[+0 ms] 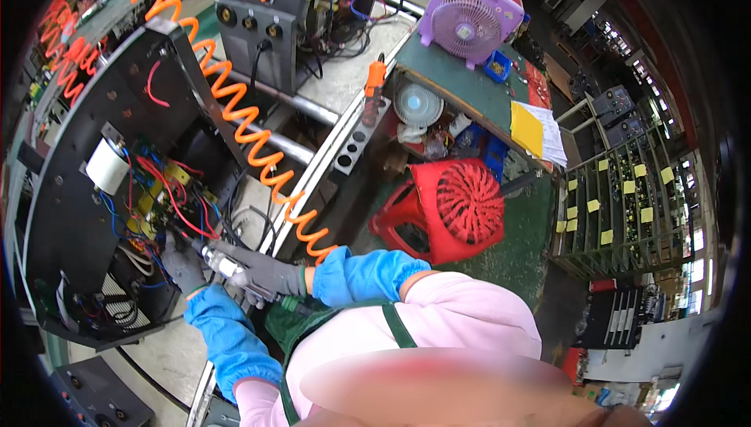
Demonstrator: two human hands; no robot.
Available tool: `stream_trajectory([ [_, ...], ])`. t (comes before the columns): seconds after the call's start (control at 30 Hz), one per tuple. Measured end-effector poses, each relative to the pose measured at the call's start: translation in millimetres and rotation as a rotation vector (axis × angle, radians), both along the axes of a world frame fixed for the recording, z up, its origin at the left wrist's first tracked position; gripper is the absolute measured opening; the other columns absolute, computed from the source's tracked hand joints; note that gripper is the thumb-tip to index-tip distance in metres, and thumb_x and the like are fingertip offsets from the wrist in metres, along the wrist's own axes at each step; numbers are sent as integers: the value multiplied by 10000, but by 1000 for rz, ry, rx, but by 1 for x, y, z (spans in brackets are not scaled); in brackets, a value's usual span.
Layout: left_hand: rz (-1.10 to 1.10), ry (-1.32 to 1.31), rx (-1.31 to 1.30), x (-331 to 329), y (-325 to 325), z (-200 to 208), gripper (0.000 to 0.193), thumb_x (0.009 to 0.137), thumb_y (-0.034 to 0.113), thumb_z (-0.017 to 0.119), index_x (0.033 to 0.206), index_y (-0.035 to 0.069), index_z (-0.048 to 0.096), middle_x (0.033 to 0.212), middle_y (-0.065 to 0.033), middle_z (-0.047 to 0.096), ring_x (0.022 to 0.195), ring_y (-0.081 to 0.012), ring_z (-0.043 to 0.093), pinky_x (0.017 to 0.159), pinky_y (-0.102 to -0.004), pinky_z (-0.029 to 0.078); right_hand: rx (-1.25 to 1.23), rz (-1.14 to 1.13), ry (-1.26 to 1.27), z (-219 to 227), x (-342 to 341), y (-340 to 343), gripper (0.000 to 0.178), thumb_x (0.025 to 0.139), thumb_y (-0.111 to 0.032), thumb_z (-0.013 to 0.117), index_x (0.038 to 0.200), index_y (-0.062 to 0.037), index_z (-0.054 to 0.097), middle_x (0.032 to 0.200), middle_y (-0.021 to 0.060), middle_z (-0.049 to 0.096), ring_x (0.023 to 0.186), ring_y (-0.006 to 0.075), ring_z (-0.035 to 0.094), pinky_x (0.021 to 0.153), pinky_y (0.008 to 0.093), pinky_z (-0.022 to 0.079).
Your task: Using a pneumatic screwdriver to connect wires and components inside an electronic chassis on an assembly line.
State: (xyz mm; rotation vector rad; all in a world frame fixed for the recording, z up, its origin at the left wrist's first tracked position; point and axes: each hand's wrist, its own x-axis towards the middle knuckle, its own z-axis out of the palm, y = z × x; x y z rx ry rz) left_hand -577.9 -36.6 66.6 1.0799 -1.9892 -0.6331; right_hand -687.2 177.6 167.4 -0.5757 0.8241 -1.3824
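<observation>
A black open-sided machine housing stands at the left. Inside it are a white cylinder, yellow-wrapped parts and red and blue wires. My gloved left hand reaches in at the lower wiring, its fingers drawn together; what is between them is hidden. My gloved right hand is wrapped around a silver power screwdriver with a dark green rear end. Its front end points toward the wiring by my left hand. Both forearms wear blue sleeves.
An orange coiled hose runs across the bench to my right sleeve. Another machine stands at the far side, a grey panel at the near left. A red stool, a purple fan on a green table and a shelf rack are to the right.
</observation>
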Motion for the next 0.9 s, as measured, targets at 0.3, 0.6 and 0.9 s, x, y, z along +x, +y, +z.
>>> stream_trajectory([
  [0.3,68,-209,-123,-3,2,-1,299,796,152,623,1089,94,635,773,-223,633,719,-357,620,648,-409,478,-5,-7,110,-7,1,6,778,816,-139,533,1459,-226,104,934,79,555,530,120,575,423,259,514],
  [0.6,107,-238,-113,10,17,10,279,843,279,561,958,43,658,814,-228,637,760,-393,618,682,-431,496,80,61,149,-10,6,3,727,834,-80,526,1447,-214,160,899,79,568,566,140,551,447,275,492],
  [0.9,218,-229,-278,-15,28,25,101,793,157,636,840,71,617,818,-163,619,756,-330,585,685,-409,494,149,22,211,-9,-4,-5,755,821,-100,491,1454,-258,111,818,128,556,519,180,573,424,305,509],
])
